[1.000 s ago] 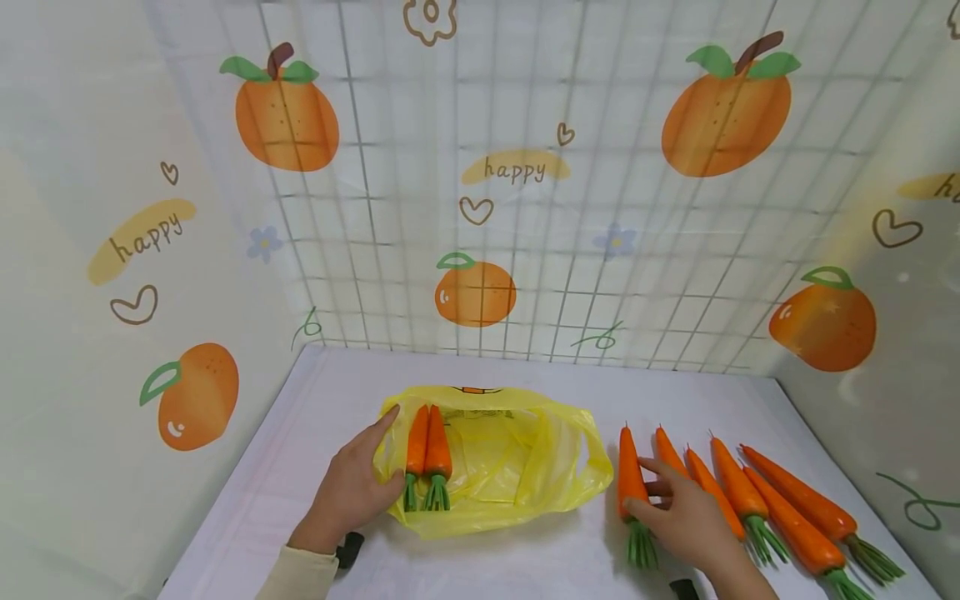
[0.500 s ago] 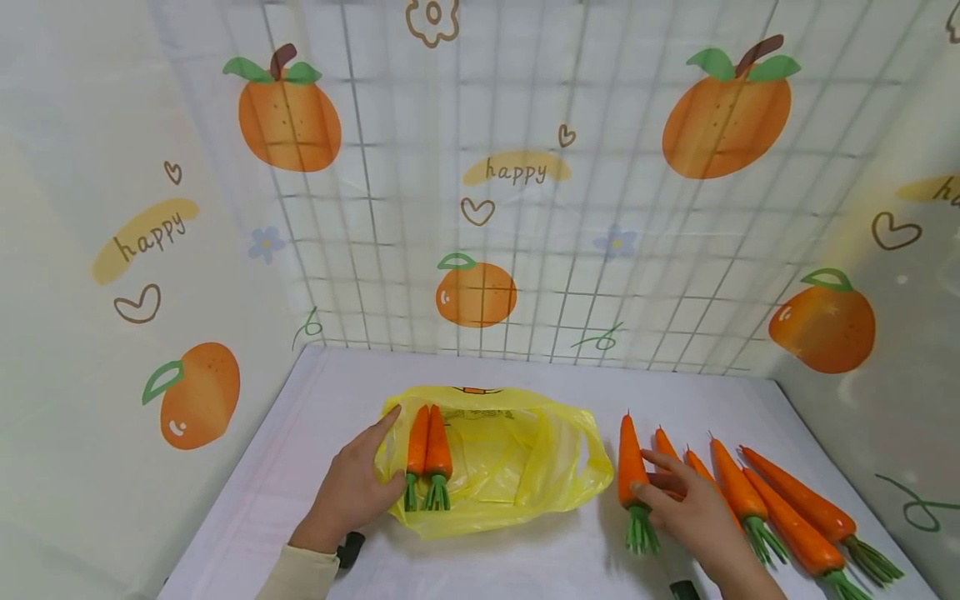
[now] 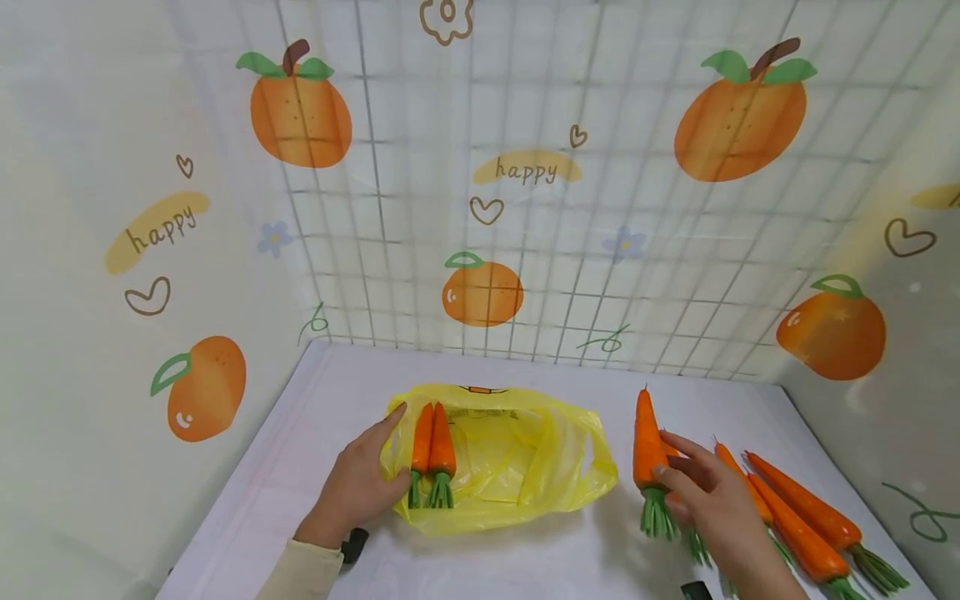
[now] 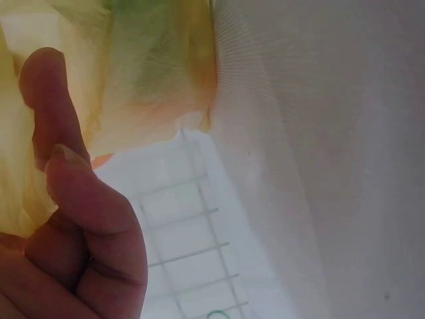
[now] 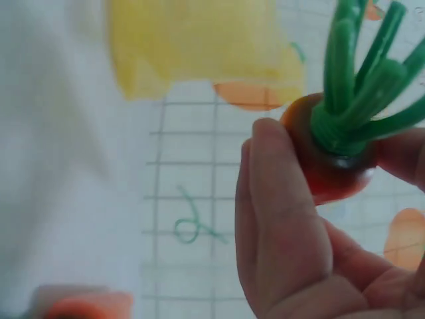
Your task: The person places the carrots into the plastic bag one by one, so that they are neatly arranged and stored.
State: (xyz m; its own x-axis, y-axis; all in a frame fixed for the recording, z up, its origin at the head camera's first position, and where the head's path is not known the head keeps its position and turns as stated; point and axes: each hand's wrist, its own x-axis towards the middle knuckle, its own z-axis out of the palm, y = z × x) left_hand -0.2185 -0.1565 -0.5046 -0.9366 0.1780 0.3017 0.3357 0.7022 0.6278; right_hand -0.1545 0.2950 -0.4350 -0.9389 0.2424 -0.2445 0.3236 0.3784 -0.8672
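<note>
In the head view a yellow plastic bag [image 3: 517,492] lies with its mouth spread, and two carrots [image 3: 444,442] with green tops rest inside at its left. My left hand [image 3: 360,475] grips the bag's left edge; the left wrist view shows its fingers against the thin yellow plastic [image 4: 153,86]. My right hand [image 3: 708,492] pinches a carrot [image 3: 647,442] near its thick end, tip pointing away, right of the bag. From the right wrist, the green stems [image 5: 358,100] and the carrot's crown [image 5: 332,179] show between thumb and fingers.
More carrots [image 3: 806,529] lie on the white table [image 3: 525,567] to the right, some partly hidden by my right hand. A patterned curtain [image 3: 360,275] with a grid behind it closes off the back, and curtain walls stand at both sides.
My right hand has lifted the carrot from the table and moved it slightly away and to the right in the view. The left hand stays at the bag; the head view has shifted a little.
</note>
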